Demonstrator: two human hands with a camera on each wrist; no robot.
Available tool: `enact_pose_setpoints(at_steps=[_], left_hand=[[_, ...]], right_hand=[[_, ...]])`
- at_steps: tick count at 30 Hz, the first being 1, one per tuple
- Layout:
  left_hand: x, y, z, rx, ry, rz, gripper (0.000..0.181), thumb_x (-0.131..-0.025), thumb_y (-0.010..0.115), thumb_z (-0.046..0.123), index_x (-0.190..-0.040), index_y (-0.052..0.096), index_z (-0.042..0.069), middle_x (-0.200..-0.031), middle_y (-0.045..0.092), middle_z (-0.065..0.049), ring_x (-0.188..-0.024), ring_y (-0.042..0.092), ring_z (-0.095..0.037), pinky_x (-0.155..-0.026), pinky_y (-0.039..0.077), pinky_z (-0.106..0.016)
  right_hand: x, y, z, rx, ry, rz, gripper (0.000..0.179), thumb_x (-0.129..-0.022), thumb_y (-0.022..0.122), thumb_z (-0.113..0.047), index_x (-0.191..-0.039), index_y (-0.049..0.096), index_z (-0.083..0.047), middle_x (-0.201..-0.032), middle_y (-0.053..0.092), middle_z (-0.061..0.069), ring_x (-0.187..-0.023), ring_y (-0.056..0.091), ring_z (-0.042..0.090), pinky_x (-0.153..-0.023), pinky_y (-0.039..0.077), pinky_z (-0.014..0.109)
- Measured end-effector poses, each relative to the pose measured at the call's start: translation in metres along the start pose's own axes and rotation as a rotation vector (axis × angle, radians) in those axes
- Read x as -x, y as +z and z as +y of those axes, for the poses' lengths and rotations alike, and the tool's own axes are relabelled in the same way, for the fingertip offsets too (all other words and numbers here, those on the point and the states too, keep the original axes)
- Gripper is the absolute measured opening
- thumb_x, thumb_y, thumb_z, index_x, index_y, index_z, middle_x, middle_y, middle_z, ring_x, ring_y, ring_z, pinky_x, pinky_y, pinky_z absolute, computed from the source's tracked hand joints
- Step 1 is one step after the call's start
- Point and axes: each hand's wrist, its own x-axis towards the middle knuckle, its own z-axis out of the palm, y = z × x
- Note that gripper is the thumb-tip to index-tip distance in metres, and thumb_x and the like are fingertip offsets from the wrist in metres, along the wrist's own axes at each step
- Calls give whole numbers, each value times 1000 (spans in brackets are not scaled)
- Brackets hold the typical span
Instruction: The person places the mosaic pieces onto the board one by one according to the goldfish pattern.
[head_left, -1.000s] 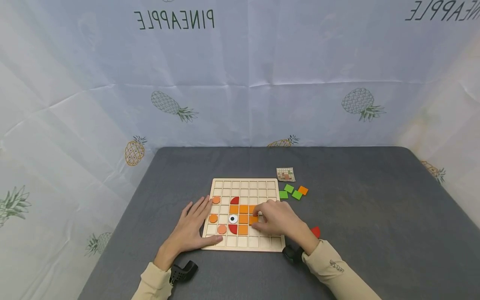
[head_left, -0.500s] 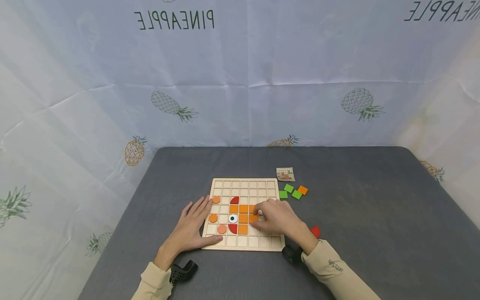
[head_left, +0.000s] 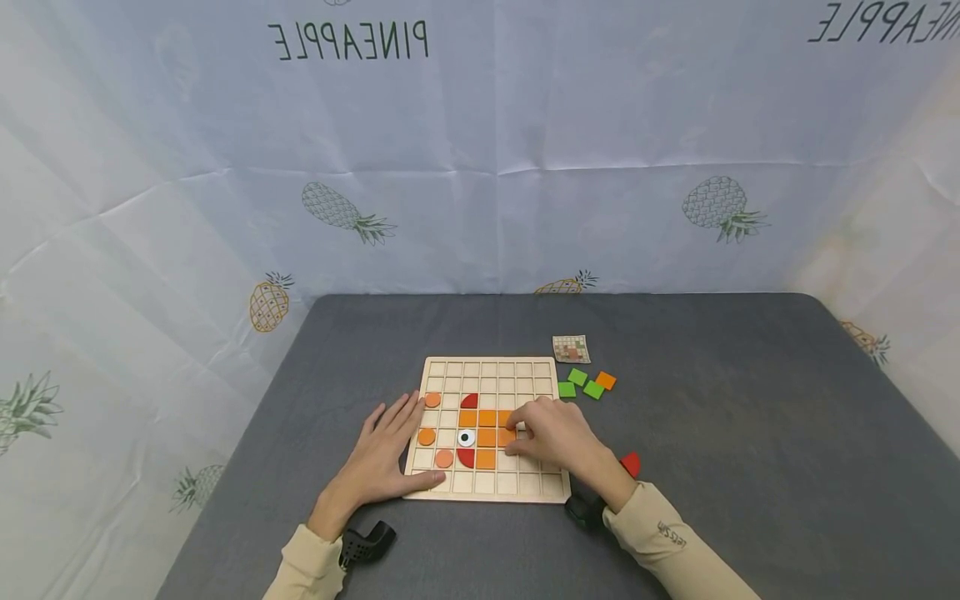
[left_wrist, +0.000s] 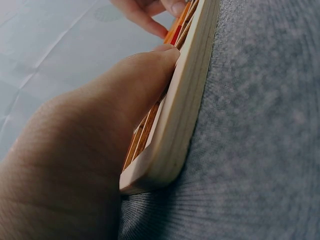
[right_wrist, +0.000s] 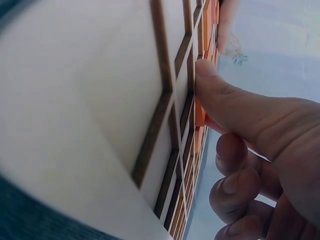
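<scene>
Head view: right hand [head_left: 555, 433] pinched an orange tile [head_left: 506, 437] on the board [head_left: 487, 498]; left hand [head_left: 383, 456] lay spread on its left side. The tile seemed light, stiff, best held by edges.

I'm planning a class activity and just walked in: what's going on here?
A person is working on a wooden grid board. Their left hand rests on its left side; their right hand pinches an orange square tile at one cell. The board also holds other orange squares, orange discs, two red quarter-circles and a white eye disc. To its right lie three green squares, a loose orange square, a small pattern card and a partly hidden red piece.
</scene>
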Motion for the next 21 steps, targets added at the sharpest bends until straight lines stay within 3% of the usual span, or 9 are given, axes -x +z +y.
enact_pose_setpoints(at_steps=[8,21], left_hand=[[0,0,0,7,2,-2,113,-79,68,72,-163,27,9,-171,25,-11,-158,26,-34,-124,16,-64],[0,1,0,-1,-3,-1,113,-79,67,74,-163,27,9,-171,25,-10,-158,26,-34,-124,16,-63]], right_hand=[[1,1,0,-4,17,6,26,-76,91,-31,-97,83,-18,-78,74,-7,-55,43,6,-46,30,22],[4,0,3,4,41,6,24,-77,90,-34,-93,83,-18,-84,77,-5,-54,45,6,-47,34,23]])
